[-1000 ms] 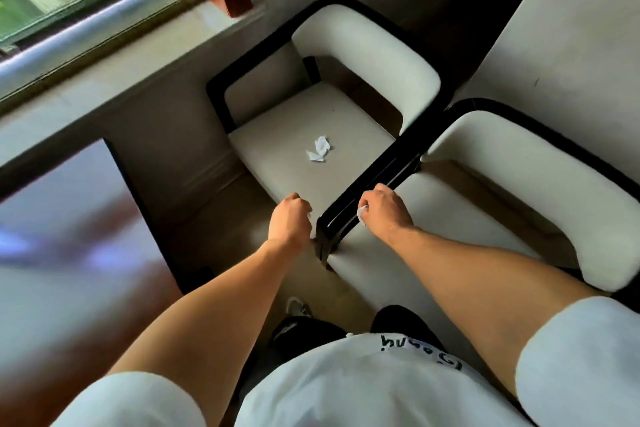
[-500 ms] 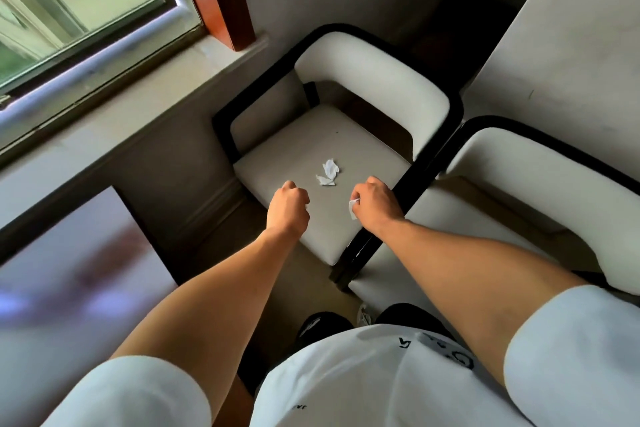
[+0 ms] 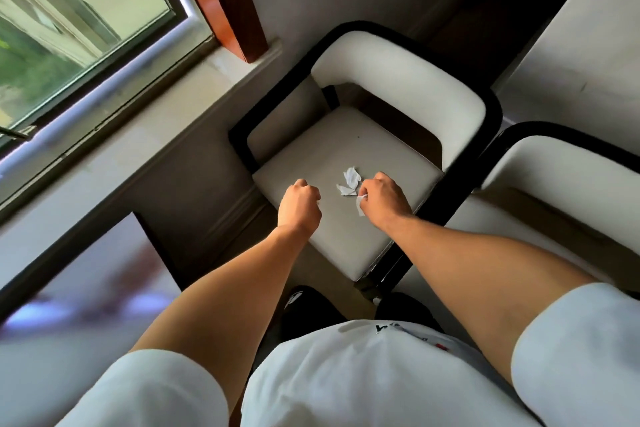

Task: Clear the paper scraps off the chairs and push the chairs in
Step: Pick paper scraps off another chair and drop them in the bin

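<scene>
**Two hands over two scraps**

Right hand [image 3: 382,198] pinches one paper scrap [image 3: 360,206]; two loose scraps [image 3: 349,181] lie just beyond its knuckles on the left chair [image 3: 346,243]. Left hand [image 3: 299,208] is fisted; contents unclear. A second chair [image 3: 561,166] stands right.

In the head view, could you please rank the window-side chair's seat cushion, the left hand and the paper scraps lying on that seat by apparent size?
1. seat cushion
2. left hand, though it is nearer the camera
3. paper scraps

We see open seat [image 3: 311,152] behind the scraps [image 3: 350,180]; the curved backrest [image 3: 408,80] walls its far side, the neighbouring chair [image 3: 561,177] seemingly touching at right.
</scene>
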